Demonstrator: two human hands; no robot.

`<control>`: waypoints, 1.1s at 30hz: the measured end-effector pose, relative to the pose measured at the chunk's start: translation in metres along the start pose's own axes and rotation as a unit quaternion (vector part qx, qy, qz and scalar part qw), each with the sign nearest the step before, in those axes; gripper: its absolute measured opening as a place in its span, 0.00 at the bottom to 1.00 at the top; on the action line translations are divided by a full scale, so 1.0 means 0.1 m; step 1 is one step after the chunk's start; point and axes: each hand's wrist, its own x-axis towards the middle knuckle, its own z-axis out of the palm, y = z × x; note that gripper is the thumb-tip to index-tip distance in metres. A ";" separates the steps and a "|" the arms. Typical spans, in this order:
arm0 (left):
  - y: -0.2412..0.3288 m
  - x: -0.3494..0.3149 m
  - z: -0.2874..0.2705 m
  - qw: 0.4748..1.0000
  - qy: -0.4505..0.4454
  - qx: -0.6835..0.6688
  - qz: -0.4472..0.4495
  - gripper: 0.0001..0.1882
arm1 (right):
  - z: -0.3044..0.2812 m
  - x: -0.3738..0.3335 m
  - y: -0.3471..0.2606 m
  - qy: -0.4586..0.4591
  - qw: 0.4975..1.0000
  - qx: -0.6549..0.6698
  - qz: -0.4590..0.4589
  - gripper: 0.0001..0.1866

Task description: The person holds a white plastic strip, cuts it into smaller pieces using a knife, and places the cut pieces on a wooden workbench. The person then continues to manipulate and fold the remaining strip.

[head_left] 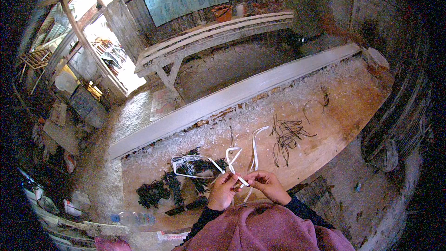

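My left hand [223, 191] pinches a narrow white strip [233, 156], which bends up in a loop above my fingers. Close beside it, my right hand [268, 186] has its thumb and fingers closed at the strip's lower end. The strip's exact material is too small to make out. A second white strip [255, 146] lies folded on the wooden table just beyond my hands. To the left of my hands, a white loop [173, 164] rests over bundles of black strands [154, 194]. Thin dark strands [287, 133] lie in a loose tangle to the right.
The brown tabletop [341, 107] has a pale raised board [241, 92] along its far side. A clear plastic bottle [133, 219] lies at the near left. Beyond stands a slatted bench [204, 32] with an orange bucket [222, 13]. Another person [309, 7] is at the far right.
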 end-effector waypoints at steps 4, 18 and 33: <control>0.01 0.00 -0.01 0.999 0.006 -0.029 -0.012 0.08 | 0.00 -0.02 -0.04 -0.025 1.000 -0.016 -0.002 0.12; 0.04 0.01 0.04 0.999 -0.022 -0.024 -0.013 0.05 | 0.01 -0.02 -0.05 -0.004 1.000 -0.005 0.017 0.11; -0.05 -0.01 0.10 0.999 -0.012 0.003 -0.032 0.06 | 0.00 -0.03 -0.04 0.031 0.940 -0.267 -0.208 0.11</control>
